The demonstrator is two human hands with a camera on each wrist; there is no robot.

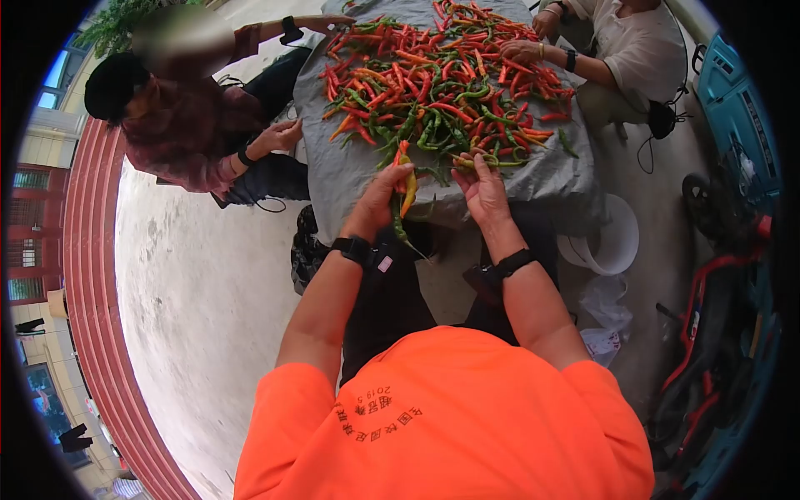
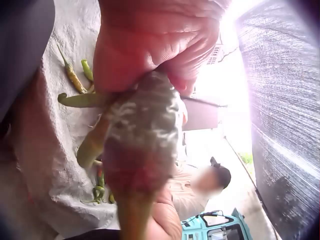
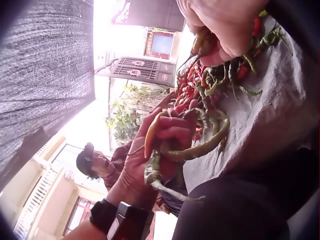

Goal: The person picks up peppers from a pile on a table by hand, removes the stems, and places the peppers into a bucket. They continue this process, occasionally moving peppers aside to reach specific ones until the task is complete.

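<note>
My left hand [image 1: 385,198] grips several chili peppers [image 1: 408,198], yellow, orange and green, near the front edge of the pile. In the right wrist view, long green chili peppers [image 3: 200,150] curve out from between its fingers. A wrinkled chili pepper [image 2: 145,130] fills the middle of the left wrist view, just below that palm. Opposite it, my right hand [image 1: 485,196] pinches a yellowish-green chili pepper [image 1: 492,162] over the cloth's front edge. A large heap of red, orange and green chili peppers [image 1: 433,92] lies just beyond both hands.
Grey cloth [image 1: 558,179] covers the surface under the heap and hangs down at the front. One person [image 1: 187,125] sits at the left; another person [image 1: 642,50] reaches in from the right. A white bucket [image 1: 618,237], a plastic bag [image 1: 604,304] and a teal vehicle [image 1: 733,108] stand right.
</note>
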